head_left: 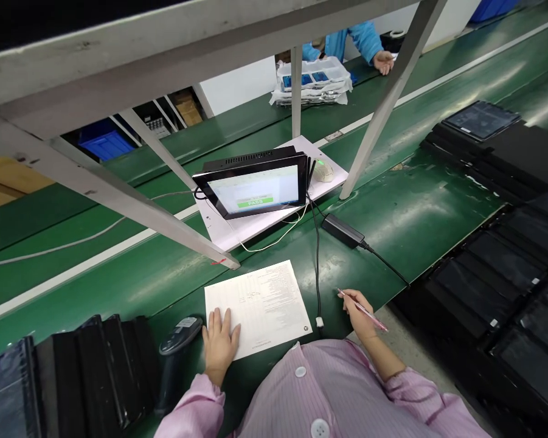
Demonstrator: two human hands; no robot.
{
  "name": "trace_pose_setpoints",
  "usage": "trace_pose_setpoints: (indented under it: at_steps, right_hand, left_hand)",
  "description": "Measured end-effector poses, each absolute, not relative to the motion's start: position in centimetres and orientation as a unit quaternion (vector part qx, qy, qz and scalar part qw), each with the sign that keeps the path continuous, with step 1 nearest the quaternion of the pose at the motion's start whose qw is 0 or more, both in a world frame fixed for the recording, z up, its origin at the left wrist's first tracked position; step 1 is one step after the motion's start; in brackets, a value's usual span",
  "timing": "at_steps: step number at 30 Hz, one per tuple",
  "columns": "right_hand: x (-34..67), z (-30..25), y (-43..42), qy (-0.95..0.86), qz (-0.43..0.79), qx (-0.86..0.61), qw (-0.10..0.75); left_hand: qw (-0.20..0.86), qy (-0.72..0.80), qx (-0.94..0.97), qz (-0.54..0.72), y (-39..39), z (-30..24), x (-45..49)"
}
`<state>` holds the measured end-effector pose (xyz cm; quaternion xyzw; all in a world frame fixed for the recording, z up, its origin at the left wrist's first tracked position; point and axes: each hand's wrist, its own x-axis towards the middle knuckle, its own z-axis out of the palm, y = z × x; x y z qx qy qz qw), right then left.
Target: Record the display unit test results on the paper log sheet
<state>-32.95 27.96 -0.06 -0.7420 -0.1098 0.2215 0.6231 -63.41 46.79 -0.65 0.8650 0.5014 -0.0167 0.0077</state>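
My left hand (219,342) lies flat with its fingers spread on the lower left part of a printed white sheet of paper (274,310). In my right hand (359,313) is a slim pink pen (373,319), its tip pointing left above the green bench to the right of the sheet. A dark handheld barcode scanner (179,344) sits just left of my left hand. Behind the paper a tablet-like screen (255,188) stands tilted on a white shelf (219,233) and shows a green PASS bar.
A black power adapter (343,230) and cables lie right of the screen, beside a computer mouse (322,171). Black panels (82,377) lean at the left; more dark trays (488,274) stack at the right. Metal legs (378,109) frame the shelf. Across, a person in blue sleeves (365,39) stands by white trays (312,82).
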Motion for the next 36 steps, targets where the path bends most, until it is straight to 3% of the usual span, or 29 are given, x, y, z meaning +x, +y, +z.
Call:
trace_pose_setpoints:
  at_steps: [6, 16, 21, 28, 36]
  right_hand:
    - [-33.1, 0.6, 28.3, -0.09, 0.222, -0.751, 0.615]
    - [-33.6, 0.7, 28.1, -0.111, 0.214, -0.751, 0.615]
    - [-35.2, 1.4, 29.4, -0.264, 0.194, -0.724, 0.607]
    - [-39.8, 1.4, 36.4, -0.568, 0.19, -0.578, 0.555]
    - [-41.4, -3.4, 40.2, -0.634, 0.126, -0.629, 0.432]
  left_hand:
    - [-0.026, 0.506, 0.862, -0.004, 44.6, -0.4, -59.5]
    - [-0.011, 0.485, 0.874, 0.014, 48.9, -0.3, -61.7]
    - [-0.004, 0.493, 0.87, -0.011, 48.6, -0.7, -61.5]
    - [-0.011, 0.493, 0.87, 0.011, 48.6, -0.9, -61.5]
    - [0.006, 0.499, 0.866, 0.014, 48.4, -0.9, -61.7]
